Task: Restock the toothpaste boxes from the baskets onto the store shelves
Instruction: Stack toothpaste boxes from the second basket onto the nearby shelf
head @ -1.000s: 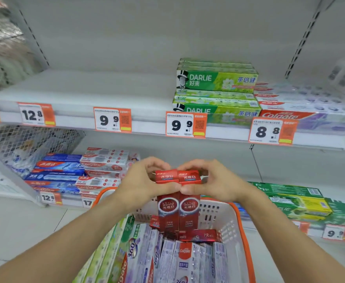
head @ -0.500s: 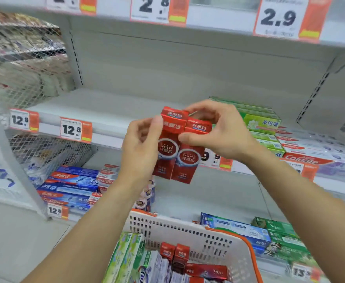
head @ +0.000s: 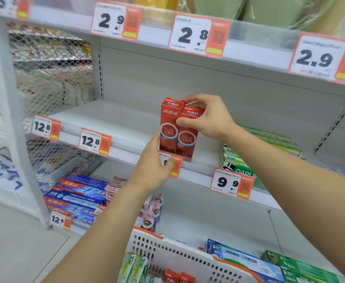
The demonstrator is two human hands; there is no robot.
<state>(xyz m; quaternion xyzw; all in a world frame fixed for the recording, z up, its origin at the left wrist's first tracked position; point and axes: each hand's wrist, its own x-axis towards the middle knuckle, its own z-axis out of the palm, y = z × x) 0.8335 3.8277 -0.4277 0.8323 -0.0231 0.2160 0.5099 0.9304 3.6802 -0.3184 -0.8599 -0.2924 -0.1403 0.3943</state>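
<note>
At the far left, the white mesh side panel (head: 51,74) closed off the bay, and beside it the white metal middle shelf (head: 110,123) lay mostly bare above its orange-and-white 12.8 price tags (head: 95,141). Below that, the blue and red toothpaste cartons (head: 75,198) were already stacked flat on the lower shelf.

Moving right, your left hand (head: 154,167) was cupped under the base of the two upright red cardboard toothpaste boxes (head: 177,129), its fingers hidden behind them, so the grip there could not be told for certain. The pair stood side by side, touching, just over the front edge of the middle shelf; whether they already rested on it was unclear. Your right hand (head: 207,117) pinched the tops of the boxes, thumb on the front face and fingers curled over the upper edge.

Further right, the green Darlie toothpaste cartons (head: 269,144) sat stacked behind the 9.9 price tag (head: 231,184). At the bottom, the white plastic basket with the orange rim (head: 188,256) held more red boxes and green-and-white cartons.

By this showing, you were early to midway: some rows were stocked, this pair was nearly placed, and much of the basket and that bare shelf remained.
</note>
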